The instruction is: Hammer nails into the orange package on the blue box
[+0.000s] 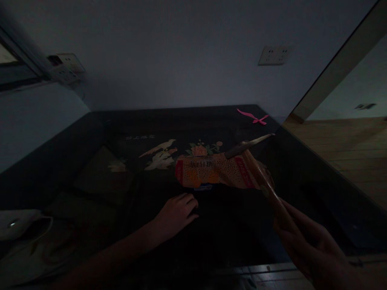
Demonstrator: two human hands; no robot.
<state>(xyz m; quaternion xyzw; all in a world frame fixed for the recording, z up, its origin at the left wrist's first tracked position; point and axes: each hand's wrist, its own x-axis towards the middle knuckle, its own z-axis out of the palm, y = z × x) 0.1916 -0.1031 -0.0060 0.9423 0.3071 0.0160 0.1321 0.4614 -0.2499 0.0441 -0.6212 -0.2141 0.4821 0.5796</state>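
My right hand (308, 241) is closed round the wooden handle of a claw hammer (266, 183). The hammer's dark metal head is at the upper end, with its claw pointing right. Below and behind the head lies a printed orange and red packet (208, 171) with dark dots; part of it is covered by the hammer. Whether the head touches the packet, I cannot tell. My left hand (178, 209) is just in front of the packet, over the black tabletop (223, 225). Its fingers are loosely bent, the thumb apart, and nothing shows between them.
A pink ribbon (255, 119) lies at the back right corner. The tabletop carries a bird and flower picture (160, 155). Wall sockets (273, 55) are behind. At the left edge sits a pale object with a strap (21, 221). Wooden floor (332, 145) shows on the right.
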